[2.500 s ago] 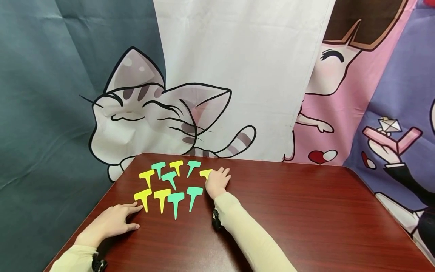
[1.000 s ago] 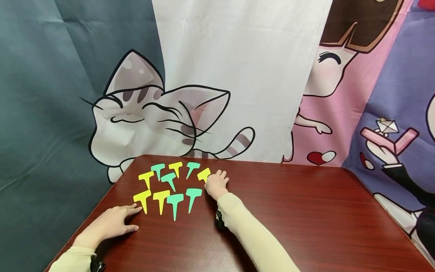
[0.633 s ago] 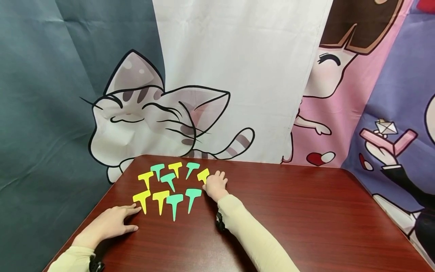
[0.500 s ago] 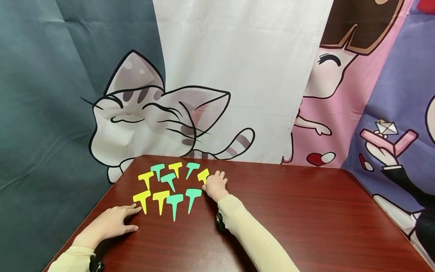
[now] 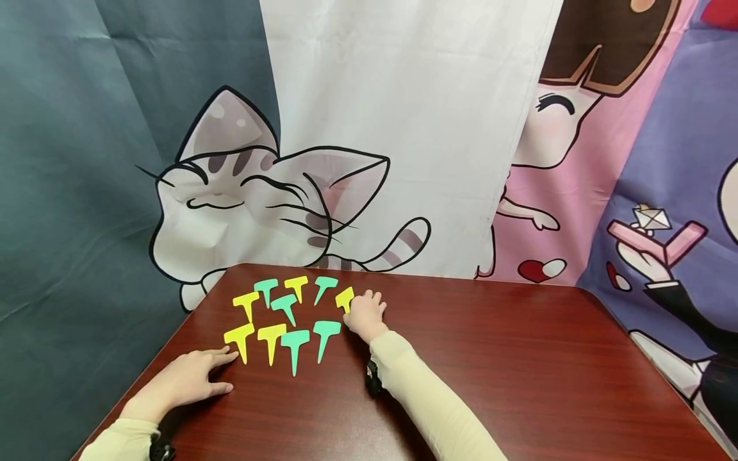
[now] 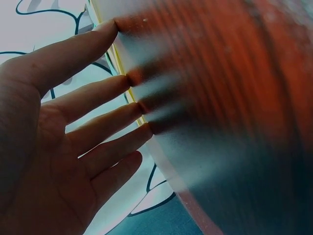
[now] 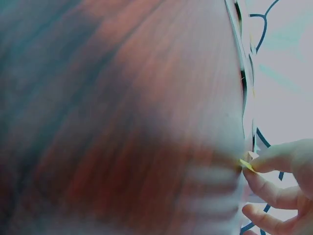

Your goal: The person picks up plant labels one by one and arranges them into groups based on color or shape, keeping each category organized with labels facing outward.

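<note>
In the head view, flat T-shaped plant labels lie on the dark red table (image 5: 473, 358), several yellow and several green, in loose rows at the left. My right hand (image 5: 367, 315) is at the right end of the far row. Its thumb and forefinger pinch a yellow plant label (image 7: 248, 166), as the right wrist view shows; the label's head tilts up past the fingers and its stem is mostly covered. My left hand (image 5: 187, 379) rests on the table with spread fingers, the fingertips (image 6: 145, 130) down on the wood beside the near-left yellow label (image 5: 239, 336).
Near the left hand lie another yellow label (image 5: 271, 336) and two green labels (image 5: 295, 342), (image 5: 327, 331). Behind the table hangs a printed cloth (image 5: 461, 128) with cartoon figures. The table's left edge runs close by the left forearm.
The yellow label at my right hand has turned, its head going from nearly level to slanted. The right hand has shifted slightly downward. My left hand stays in place.
</note>
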`<state>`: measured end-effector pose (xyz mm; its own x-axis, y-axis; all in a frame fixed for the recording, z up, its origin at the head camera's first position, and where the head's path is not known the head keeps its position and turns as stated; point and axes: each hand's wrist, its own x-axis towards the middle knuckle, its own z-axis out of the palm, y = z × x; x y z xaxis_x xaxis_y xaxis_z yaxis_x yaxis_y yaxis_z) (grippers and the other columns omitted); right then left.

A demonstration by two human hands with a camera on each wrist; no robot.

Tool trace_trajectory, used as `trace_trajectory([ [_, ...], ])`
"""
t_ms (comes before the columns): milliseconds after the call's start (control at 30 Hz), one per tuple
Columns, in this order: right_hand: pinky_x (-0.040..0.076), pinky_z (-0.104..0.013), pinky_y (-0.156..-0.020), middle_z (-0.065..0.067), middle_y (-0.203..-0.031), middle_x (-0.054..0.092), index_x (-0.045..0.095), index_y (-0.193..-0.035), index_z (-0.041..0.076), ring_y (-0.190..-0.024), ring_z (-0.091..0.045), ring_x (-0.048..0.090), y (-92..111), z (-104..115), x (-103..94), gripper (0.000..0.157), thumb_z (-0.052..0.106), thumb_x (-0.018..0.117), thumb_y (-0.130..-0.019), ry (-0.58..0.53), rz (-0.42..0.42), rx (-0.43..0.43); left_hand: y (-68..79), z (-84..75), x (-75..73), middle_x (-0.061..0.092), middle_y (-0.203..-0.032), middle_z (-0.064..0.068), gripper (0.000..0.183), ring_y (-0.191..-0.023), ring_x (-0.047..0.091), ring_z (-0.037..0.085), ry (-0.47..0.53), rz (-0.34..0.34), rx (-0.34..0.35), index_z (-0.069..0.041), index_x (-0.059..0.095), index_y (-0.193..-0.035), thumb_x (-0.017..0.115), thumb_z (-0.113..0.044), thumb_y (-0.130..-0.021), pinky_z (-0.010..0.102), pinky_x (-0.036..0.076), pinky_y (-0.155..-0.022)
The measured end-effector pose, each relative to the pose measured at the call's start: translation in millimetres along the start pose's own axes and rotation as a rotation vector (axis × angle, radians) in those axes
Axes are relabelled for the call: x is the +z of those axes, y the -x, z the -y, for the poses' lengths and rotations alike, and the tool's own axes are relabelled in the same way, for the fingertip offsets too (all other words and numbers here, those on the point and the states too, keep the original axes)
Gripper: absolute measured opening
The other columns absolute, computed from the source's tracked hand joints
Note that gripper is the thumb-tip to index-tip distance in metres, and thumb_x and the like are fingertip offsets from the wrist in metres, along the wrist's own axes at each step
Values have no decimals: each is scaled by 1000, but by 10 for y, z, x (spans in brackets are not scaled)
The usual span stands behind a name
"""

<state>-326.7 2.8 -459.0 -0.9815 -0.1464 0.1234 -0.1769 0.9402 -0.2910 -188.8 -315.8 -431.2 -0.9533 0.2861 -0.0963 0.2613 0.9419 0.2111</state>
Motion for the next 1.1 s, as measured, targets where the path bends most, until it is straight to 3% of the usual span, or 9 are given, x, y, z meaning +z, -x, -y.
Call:
trace_trajectory([
  [100, 36, -54, -86, -15, -102, 52, 56, -55, 12, -104, -35, 42, -11, -26, -10, 29, 22, 65, -81, -103, 28, 23, -1, 16, 12, 58, -129, 21, 65, -114, 57, 40, 0, 2, 4, -9, 63, -125, 76, -45, -73, 54, 49, -87],
  [200, 33, -61, -97, -16, -115, 55, 59, -49, 13, -120, -38, 42, -15, -59, -26, 33, 18, 65, -81, -182, 58, 21, -4, 25, 10, 58, -129, 21, 66, -114, 57, 40, 2, 1, 7, -8, 63, -125, 76, -46, -73, 54, 49, -87],
  [367, 21, -70, -105, -19, -137, 51, 59, -50, 12, -141, -41, 26, -7, -120, -42, 32, 16, 65, -80, -266, 69, 12, -1, 11, -1, 58, -129, 21, 65, -115, 57, 40, 13, 2, 3, -8, 63, -125, 76, -45, -73, 53, 49, -87],
  [633, 17, -66, -110, -19, -144, 45, 59, -52, 9, -144, -38, 17, 49, -248, -95, 32, 17, 68, -81, -329, 77, -6, 12, 4, 7, 59, -129, 20, 65, -114, 57, 40, -9, -5, 10, -8, 63, -125, 76, -45, -73, 54, 48, -88],
  [1100, 13, -67, -110, -19, -146, 41, 66, -62, 14, -145, -39, 14, 102, -549, -214, 22, 21, 72, -82, -315, 44, 9, 5, 31, 13, 59, -129, 20, 65, -115, 57, 40, -19, -13, 29, -8, 63, -125, 75, -45, -73, 54, 48, -88],
])
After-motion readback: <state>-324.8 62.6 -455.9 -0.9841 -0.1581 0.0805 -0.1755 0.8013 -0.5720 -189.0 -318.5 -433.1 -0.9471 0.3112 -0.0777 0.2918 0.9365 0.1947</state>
